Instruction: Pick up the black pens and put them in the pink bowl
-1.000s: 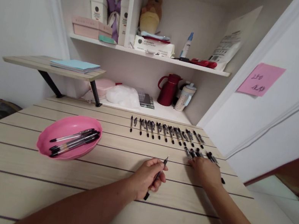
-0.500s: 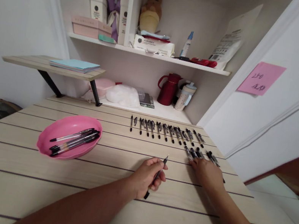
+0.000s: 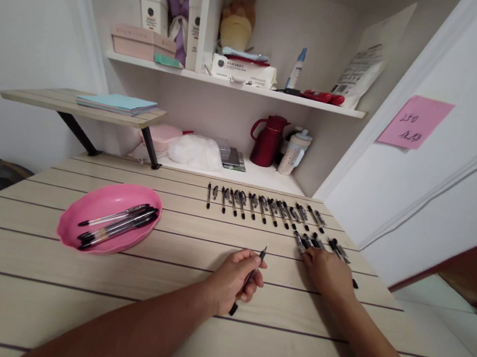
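My left hand (image 3: 237, 278) is closed around a black pen (image 3: 251, 274), its bare writing tip pointing up and away and its black end below the fist. To the right, my right hand (image 3: 331, 273) reaches down over a second group of black pens (image 3: 300, 242), its bent fingertips at the near ends of those pens. What these fingers pinch is hidden under the hand. One black pen end (image 3: 355, 283) sticks out beside the wrist. Farther back, several pens (image 3: 263, 210) lie side by side in a row, with small clear-and-black pieces among them.
A pink bowl (image 3: 69, 222) with several pens in it stands on the slatted table (image 3: 191, 238) at left. Behind it is a small raised shelf (image 3: 40, 96) on black legs. A red jug (image 3: 266, 141) and a pale cup (image 3: 293, 154) stand at the back.
Both hands keep nearly the same pose, with the left still around the pen. The whole view has shifted very slightly. No pen has visibly changed place.
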Available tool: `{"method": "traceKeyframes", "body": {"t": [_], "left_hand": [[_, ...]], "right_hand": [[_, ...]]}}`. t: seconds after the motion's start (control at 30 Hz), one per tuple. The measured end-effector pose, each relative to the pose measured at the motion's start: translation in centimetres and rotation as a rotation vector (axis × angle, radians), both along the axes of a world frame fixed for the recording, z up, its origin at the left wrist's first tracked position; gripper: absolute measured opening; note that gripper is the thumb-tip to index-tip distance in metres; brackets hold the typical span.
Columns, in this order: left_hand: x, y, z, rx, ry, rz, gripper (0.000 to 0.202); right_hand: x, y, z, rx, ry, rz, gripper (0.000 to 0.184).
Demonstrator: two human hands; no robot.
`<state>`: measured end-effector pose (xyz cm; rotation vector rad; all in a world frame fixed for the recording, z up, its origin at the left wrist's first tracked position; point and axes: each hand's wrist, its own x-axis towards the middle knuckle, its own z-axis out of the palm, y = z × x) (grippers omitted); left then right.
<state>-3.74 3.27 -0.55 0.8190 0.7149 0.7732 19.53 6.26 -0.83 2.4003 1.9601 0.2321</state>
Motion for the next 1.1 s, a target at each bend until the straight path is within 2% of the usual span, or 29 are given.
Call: {"method": "traceKeyframes", "body": {"t": [0.37, 0.9, 1.03, 1.1], "left_hand": [[0.0, 0.0, 0.2, -0.007, 0.017, 0.004, 0.025], [-0.1, 0.0, 0.1, -0.009, 0.008, 0.0, 0.023], [-0.1, -0.1, 0.0, -0.037, -0.022, 0.018, 0.023], [-0.1, -0.1, -0.1, -0.072, -0.088, 0.041, 0.024]], "right_hand": [[-1.4, 0.1, 0.3, 0.045, 0.014, -0.053, 0.037], [-0.8, 0.2, -0.2, 0.035, -0.008, -0.037, 0.031], [-1.5, -1.2, 0.7, 0.106, 0.046, -0.036, 0.033], [-2.9, -2.8, 1.2, 0.141, 0.173, 0.014, 0.036]]}}
